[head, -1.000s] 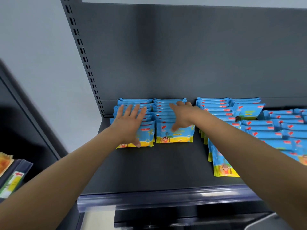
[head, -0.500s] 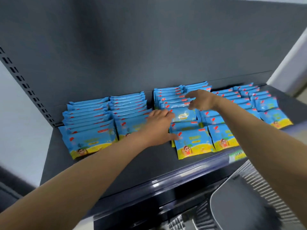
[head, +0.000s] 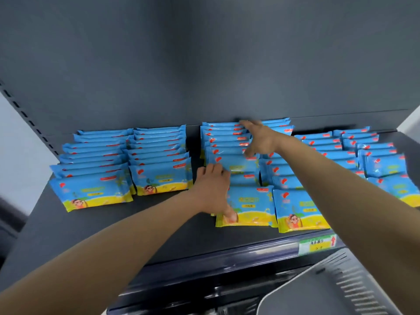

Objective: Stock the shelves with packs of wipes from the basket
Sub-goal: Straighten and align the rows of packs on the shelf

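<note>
Blue and yellow packs of wipes lie in several overlapping rows on a dark shelf [head: 145, 226]. My left hand [head: 212, 189] lies flat on the left side of the middle row [head: 229, 144], its thumb pressing on the front pack [head: 247, 206]. My right hand [head: 259, 139] is spread over the back of that same row, fingers apart, touching the rear packs. Neither hand holds a pack. Two tidy rows [head: 95, 169] sit to the left, and more rows [head: 375, 160] to the right. A grey basket [head: 341, 289] shows at the bottom right.
A price tag [head: 318, 244] sits on the shelf's clear front rail at the right. The dark back panel rises behind the packs, with a slotted upright [head: 29, 123] at the left. A light wall lies beyond both sides.
Both hands left the two left rows and shifted right to the middle row. My right hand reached further back and spread open; my left hand settled on the front packs.
</note>
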A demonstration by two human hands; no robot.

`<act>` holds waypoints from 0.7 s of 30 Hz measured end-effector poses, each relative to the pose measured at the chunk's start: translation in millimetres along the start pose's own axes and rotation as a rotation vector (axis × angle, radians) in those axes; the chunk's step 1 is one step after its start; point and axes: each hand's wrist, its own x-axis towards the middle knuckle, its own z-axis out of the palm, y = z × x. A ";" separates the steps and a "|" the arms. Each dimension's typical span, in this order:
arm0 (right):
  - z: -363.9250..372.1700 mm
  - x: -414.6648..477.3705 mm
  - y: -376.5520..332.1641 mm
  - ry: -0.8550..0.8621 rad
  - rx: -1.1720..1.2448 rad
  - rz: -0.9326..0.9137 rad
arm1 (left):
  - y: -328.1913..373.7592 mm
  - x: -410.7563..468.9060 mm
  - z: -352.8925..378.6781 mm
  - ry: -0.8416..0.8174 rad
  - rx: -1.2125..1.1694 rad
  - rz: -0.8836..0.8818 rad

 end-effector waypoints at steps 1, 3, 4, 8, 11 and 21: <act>0.0 4.2 0.3 0.003 -0.007 0.005 | 0.7 1.6 -1.4 0.035 0.004 -0.031; -1.2 11.1 0.3 -0.011 -0.013 0.004 | -0.3 4.1 -3.5 0.174 0.011 -0.098; -2.1 13.8 -0.2 -0.019 -0.020 -0.004 | -1.9 5.5 -4.4 0.254 0.029 -0.123; -6.1 25.1 -3.8 -0.029 -0.002 -0.048 | -10.9 10.2 -3.8 0.336 0.050 -0.136; -6.6 32.5 -4.4 -0.060 -0.008 -0.027 | -12.6 13.9 -7.2 0.278 0.001 -0.141; -7.4 53.1 -14.5 -0.137 0.033 0.014 | -2.0 16.3 -20.3 0.212 -0.049 -0.229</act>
